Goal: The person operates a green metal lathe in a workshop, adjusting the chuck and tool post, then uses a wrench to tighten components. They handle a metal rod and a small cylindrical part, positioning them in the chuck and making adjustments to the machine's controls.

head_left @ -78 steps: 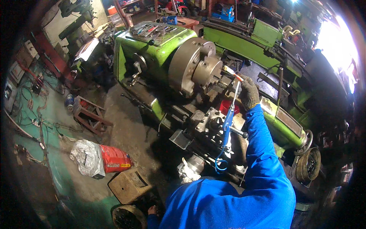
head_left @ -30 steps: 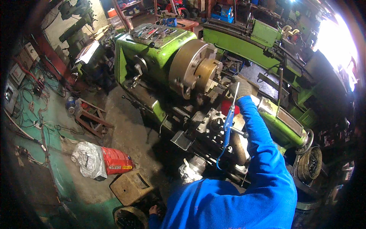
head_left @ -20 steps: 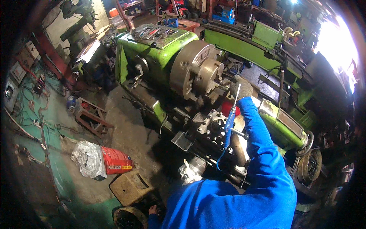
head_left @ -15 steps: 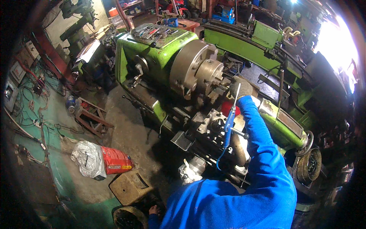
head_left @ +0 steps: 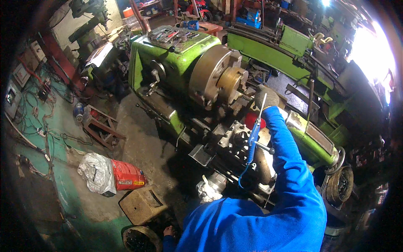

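Observation:
My right arm, in a blue sleeve, reaches over the carriage of a green lathe [head_left: 178, 59]. At its end my right hand [head_left: 267, 96] appears as a rounded grey shape, apparently gloved, close to the workpiece; its fingers cannot be made out. A round metal workpiece [head_left: 231, 84] sits in the large chuck [head_left: 206, 75]. Below the hand is a red rounded object [head_left: 252, 119], partly covered. A blue air blow gun [head_left: 253, 136] with a long thin nozzle lies by the tool post [head_left: 235, 136]. My left hand [head_left: 169, 231] is low beside my body, small and dim, its finger pose unclear.
A ribbed beige box [head_left: 142, 204] and a round bin [head_left: 142, 240] stand near my left hand. Farther left are a red sack [head_left: 128, 175], a rusty metal stand [head_left: 100, 126] and loose cables. Hand tools [head_left: 168, 35] lie on the headstock. Another green machine [head_left: 268, 48] stands behind.
The view has shifted slightly. The chuck and workpiece look browner, and the jaws seem smeared. Both my hands and the blow gun stay nearly where they were.

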